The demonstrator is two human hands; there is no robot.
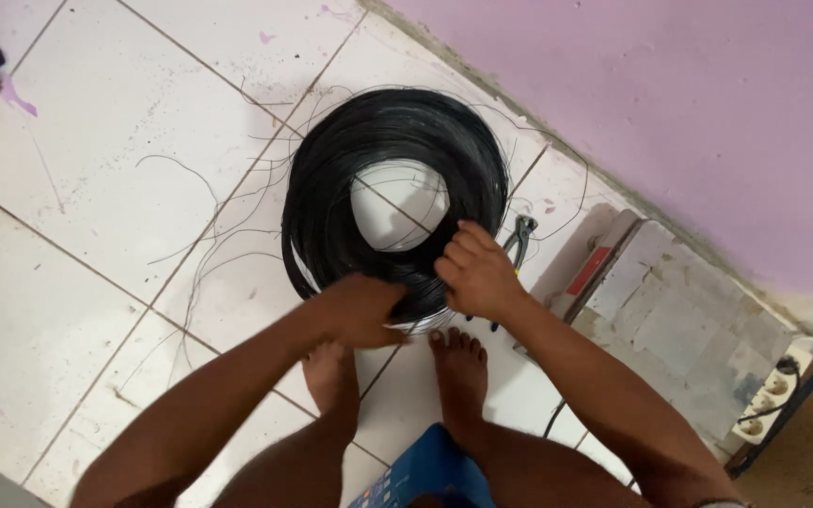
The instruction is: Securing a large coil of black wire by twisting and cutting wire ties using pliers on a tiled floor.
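1. We see a big black wire coil (331, 179) lying flat on the white tiled floor (77, 141), close to the pink wall (689, 113).
2. Left hand (361, 310) sits on the coil's near edge, fingers curled over the strands; it looks like a grip, but the hand is blurred, so we can't tell for sure.
3. Right hand (477, 273) clamps the coil's near-right rim, fingers closed around the wire bundle.
4. Both bare feet (458, 362) stand just below the coil's near edge.
5. Pliers (521, 235) lie just right of the coil, partly hidden behind the right hand.
6. Loose wire strands (190, 188) stray left of the coil.
7. Grey block (670, 320) sits further right of the coil, power strip (772, 395) beyond it.
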